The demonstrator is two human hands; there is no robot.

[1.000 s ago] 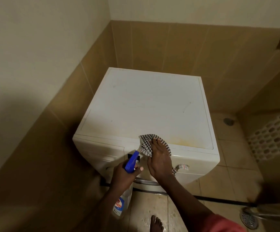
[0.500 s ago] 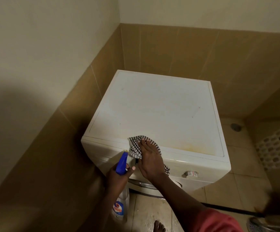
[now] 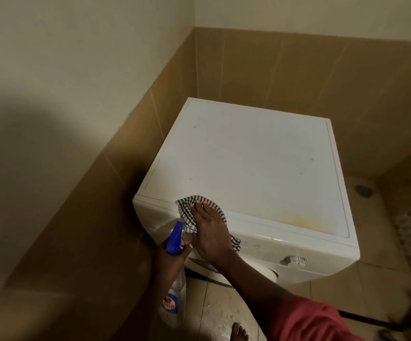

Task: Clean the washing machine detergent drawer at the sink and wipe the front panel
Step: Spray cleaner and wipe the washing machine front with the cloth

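A: What has changed on the washing machine (image 3: 246, 163)?

B: The right hand (image 3: 210, 232), spread flat on the checked cloth (image 3: 199, 205), has slid leftward along the front panel (image 3: 273, 244), away from the dial (image 3: 294, 260); the wipe seems well underway

A: And the left hand (image 3: 168, 263)?

B: It is still clenched round the spray bottle (image 3: 173, 286), just below and beside the cloth, nozzle toward the panel's left end

A: The detergent drawer?

B: Probably under the hands; she cannot tell
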